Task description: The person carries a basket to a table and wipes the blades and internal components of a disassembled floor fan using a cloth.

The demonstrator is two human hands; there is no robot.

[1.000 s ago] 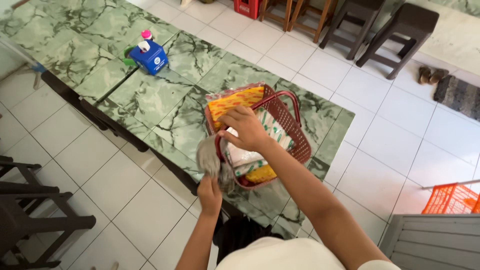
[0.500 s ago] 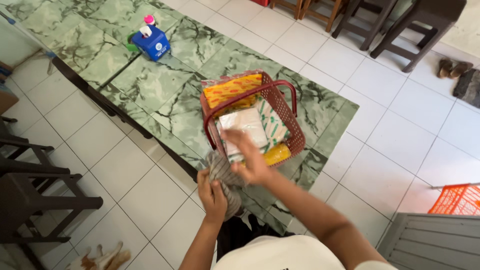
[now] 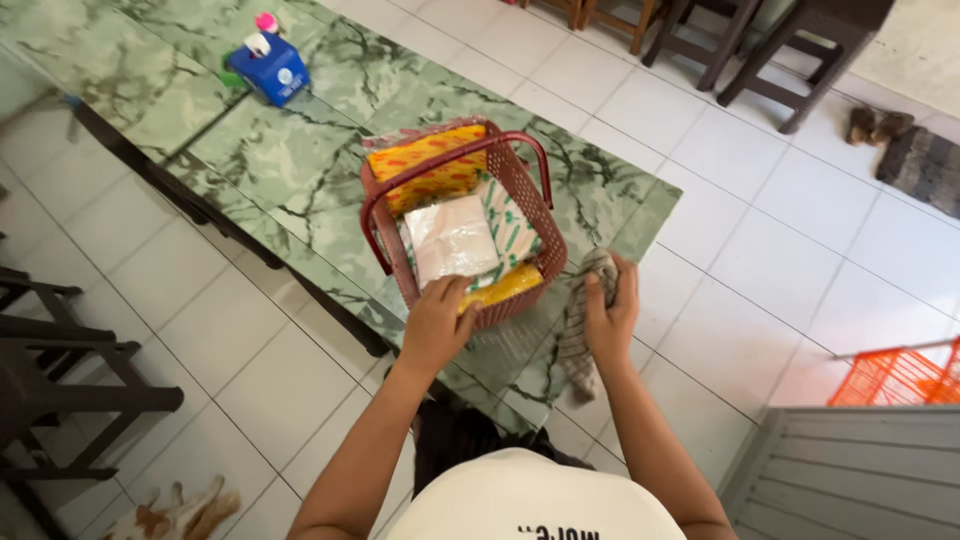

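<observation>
The right hand (image 3: 610,318) is closed on a soft grey cloth (image 3: 580,330) (it looks floppy and light) by the table (image 3: 300,150) edge. The left hand (image 3: 437,322) grips the red basket (image 3: 520,190) rim; full, probably heavy.

White floor tiles (image 3: 780,230) spread below me, bright with daylight. Dark wooden stools (image 3: 790,40) stand at the upper right, a dark chair (image 3: 60,370) at the left edge, an orange crate (image 3: 900,375) at the right.
</observation>
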